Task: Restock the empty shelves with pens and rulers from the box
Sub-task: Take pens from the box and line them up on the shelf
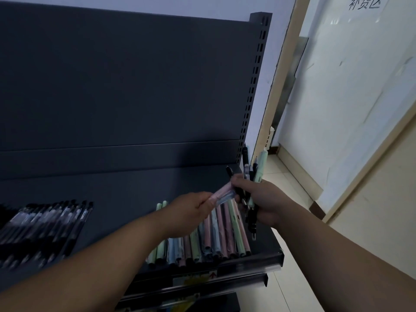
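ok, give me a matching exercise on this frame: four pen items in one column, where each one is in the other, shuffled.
Things:
1 black pens
2 pastel pens
3 pink pen
4 mixed pen bundle

Places:
A gripped in the right hand
B lying on the shelf, left side
C held by the left hand
D lying on the shelf, right end, below the hands

Pairs: 1-B, 2-D, 3-C, 4-A

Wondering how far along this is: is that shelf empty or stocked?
Partly stocked: the shelf holds dark pens at left and pastel pens at right, bare surface between.
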The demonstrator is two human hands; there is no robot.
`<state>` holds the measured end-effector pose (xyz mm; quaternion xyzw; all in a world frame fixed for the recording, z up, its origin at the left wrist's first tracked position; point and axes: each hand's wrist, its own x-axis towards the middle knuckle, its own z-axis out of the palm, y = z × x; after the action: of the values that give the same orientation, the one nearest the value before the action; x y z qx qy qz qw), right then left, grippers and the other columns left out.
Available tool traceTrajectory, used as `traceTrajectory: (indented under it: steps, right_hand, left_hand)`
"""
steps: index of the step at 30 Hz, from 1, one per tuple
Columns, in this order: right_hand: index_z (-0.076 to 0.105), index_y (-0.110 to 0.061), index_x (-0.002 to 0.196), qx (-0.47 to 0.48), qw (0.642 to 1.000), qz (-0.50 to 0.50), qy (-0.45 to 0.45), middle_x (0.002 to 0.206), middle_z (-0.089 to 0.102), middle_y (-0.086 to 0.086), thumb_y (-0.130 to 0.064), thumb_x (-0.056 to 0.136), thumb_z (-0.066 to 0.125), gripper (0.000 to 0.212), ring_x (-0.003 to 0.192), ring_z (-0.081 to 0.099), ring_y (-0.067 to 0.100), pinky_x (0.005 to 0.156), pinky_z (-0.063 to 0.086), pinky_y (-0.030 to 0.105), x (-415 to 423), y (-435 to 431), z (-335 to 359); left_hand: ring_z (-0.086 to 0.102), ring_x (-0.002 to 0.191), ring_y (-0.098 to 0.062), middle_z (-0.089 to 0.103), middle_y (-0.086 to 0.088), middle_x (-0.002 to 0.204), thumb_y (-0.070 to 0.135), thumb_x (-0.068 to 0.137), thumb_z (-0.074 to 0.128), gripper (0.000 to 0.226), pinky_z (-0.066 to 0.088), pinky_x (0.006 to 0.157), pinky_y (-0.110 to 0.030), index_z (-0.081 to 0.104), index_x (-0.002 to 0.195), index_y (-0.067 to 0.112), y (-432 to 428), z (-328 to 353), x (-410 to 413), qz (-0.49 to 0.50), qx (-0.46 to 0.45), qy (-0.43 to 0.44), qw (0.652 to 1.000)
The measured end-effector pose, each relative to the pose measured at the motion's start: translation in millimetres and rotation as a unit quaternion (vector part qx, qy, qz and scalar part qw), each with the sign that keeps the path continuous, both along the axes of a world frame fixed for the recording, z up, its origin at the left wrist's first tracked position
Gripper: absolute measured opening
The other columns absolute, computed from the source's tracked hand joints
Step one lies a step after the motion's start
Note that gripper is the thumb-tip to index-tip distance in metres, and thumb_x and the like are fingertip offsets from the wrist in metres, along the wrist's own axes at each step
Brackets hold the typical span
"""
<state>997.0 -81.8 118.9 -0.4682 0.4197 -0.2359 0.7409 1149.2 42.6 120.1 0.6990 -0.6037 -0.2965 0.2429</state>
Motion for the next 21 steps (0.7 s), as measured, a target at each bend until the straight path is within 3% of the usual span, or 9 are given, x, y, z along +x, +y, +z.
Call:
traceTrajectory:
  steps: [4, 8, 12, 14, 18, 21]
  right_hand:
    - [0.063, -0.013, 0.097, 0.000, 1.000, -0.012, 0.000, 0.061, 0.061, 0.004, -0.003, 0.086, 0.066, 0.015, 0.048, 0.054, 0.013, 0.047, 0.042, 0.026, 0, 5, -2]
    - [0.062, -0.011, 0.096, -0.049, 0.997, -0.049, -0.021, 0.068, 0.058, 0.008, 0.002, 0.085, 0.064, 0.017, 0.048, 0.054, 0.015, 0.047, 0.041, 0.026, -3, 9, -2]
    - [0.062, -0.007, 0.100, -0.082, 0.995, -0.054, -0.024, 0.077, 0.058, 0.012, 0.002, 0.084, 0.068, 0.020, 0.050, 0.056, 0.014, 0.044, 0.044, 0.022, -15, 9, 0]
    - [0.060, -0.007, 0.101, -0.073, 0.996, -0.041, -0.027, 0.075, 0.060, 0.010, -0.003, 0.084, 0.072, 0.021, 0.050, 0.056, 0.013, 0.043, 0.043, 0.021, -24, 6, 1]
    - [0.058, -0.009, 0.103, -0.083, 0.996, -0.011, 0.013, 0.072, 0.061, 0.006, -0.010, 0.085, 0.073, 0.024, 0.052, 0.055, 0.013, 0.047, 0.043, 0.024, -44, -3, -2]
    - [0.058, -0.010, 0.103, -0.086, 0.996, 0.000, 0.036, 0.070, 0.062, 0.003, -0.012, 0.084, 0.074, 0.026, 0.052, 0.055, 0.013, 0.050, 0.042, 0.026, -53, -8, -10]
  left_hand:
    - [0.048, 0.072, -0.008, 0.055, 0.007, 0.088, 0.035, 0.103, 0.036, 0.025, 0.038, 0.063, -0.025, 0.053, 0.121, 0.028, -5, -4, 9, -0.045, 0.020, -0.091, 0.995]
    - [0.046, 0.088, -0.014, 0.054, 0.001, 0.103, 0.024, 0.102, 0.039, 0.024, 0.028, 0.067, -0.026, 0.054, 0.119, 0.016, -16, -13, 2, -0.019, -0.001, -0.215, 0.976]
    - [0.047, 0.103, -0.019, 0.054, 0.002, 0.115, 0.031, 0.101, 0.042, 0.024, 0.029, 0.075, -0.028, 0.057, 0.117, 0.021, -30, -19, -2, -0.032, -0.061, -0.344, 0.936]
    - [0.043, 0.106, -0.019, 0.049, 0.003, 0.119, 0.032, 0.101, 0.042, 0.027, 0.032, 0.079, -0.028, 0.057, 0.121, 0.023, -33, -22, 1, -0.040, -0.079, -0.362, 0.928]
    - [0.040, 0.104, -0.017, 0.042, 0.004, 0.112, 0.027, 0.100, 0.045, 0.024, 0.042, 0.083, -0.033, 0.058, 0.120, 0.029, -40, -29, 11, -0.092, -0.073, -0.314, 0.942]
    - [0.042, 0.104, -0.012, 0.045, 0.010, 0.110, 0.030, 0.098, 0.048, 0.022, 0.040, 0.086, -0.030, 0.060, 0.117, 0.029, -54, -27, 9, -0.106, -0.059, -0.290, 0.949]
